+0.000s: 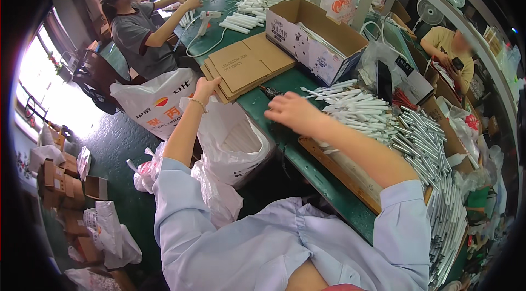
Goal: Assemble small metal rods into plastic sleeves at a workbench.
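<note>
A stack of flattened brown cardboard boxes [246, 64] lies on the green table, its near left corner jutting past the edge. My left hand [205, 90] grips that corner, thumb on top and the other fingers partly hidden. My right hand [296, 113] hovers over the table to the right of the stack, fingers loosely bent and a little apart, slightly blurred, with nothing visible in them. Just beyond its fingertips is a dark pointed tool [269, 91], whose kind I cannot make out. White plastic sticks with pointed ends [356, 110] are heaped beyond my right forearm.
An open printed carton [301, 44] stands behind the stack. Silver tubes [419, 137] pile up at the right. A white bag holding pale pieces [233, 137] hangs below the table edge. A white glue gun [207, 21] trails its cord. Co-workers [137, 33] sit far left and far right.
</note>
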Available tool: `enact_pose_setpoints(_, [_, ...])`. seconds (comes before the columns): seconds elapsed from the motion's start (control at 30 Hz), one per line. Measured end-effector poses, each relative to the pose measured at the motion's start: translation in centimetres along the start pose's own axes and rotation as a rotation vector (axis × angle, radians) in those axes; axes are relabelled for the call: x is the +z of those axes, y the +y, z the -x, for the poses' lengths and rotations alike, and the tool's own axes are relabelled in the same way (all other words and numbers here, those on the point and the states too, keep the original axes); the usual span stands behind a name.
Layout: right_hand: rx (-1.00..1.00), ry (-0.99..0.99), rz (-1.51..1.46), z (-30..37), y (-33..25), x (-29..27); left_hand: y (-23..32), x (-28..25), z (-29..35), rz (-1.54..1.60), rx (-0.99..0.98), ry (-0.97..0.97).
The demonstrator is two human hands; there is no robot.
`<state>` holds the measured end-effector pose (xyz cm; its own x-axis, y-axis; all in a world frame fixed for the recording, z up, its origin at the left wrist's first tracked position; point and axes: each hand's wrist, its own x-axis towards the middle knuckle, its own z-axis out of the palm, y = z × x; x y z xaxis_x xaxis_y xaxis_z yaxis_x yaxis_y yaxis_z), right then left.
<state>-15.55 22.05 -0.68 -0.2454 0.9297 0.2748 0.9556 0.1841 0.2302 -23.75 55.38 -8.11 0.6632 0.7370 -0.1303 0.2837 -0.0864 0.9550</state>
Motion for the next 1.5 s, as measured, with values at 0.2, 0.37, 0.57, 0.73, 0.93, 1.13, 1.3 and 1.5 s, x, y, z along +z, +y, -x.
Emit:
enact_pose_setpoints(0.2, [-0.058,-0.065,0.171,0.5,-1.2,2.2,0.6,0.3,1.0,-0.014,0.007,-0.01])
enact_pose_setpoints(0.37, [-0.157,-0.022,0.155,0.7,-2.1,1.5,-0.3,-0.4,1.6,-0.012,0.02,-0.027])
enact_pose_setpoints(0.57, [-0.01,-0.026,-0.008,1.9,-2.6,-0.6,1.6,-0.9,2.9,-0.225,-0.036,-0.143])
enact_pose_setpoints(0.73, [0.153,-0.155,-0.061,5.6,-3.4,-5.1,5.4,2.3,4.1,-0.775,0.861,0.343])
enact_pose_setpoints(0.93, [0.319,-0.194,-0.121,10.2,-6.6,-10.5,14.3,12.6,5.2,-0.654,1.321,-0.058])
enact_pose_setpoints(1.13, [0.671,-0.28,-0.232,15.2,-12.5,-18.0,18.4,18.3,2.5,-0.839,1.653,0.046])
enact_pose_setpoints(1.3, [0.98,-0.267,-0.273,19.3,-17.7,-20.4,19.7,18.9,0.7,-1.004,1.516,-0.196])
enact_pose_setpoints(1.5, [1.222,-0.155,-0.356,21.1,-23.1,-20.4,19.7,19.0,0.5,-0.882,1.699,0.014])
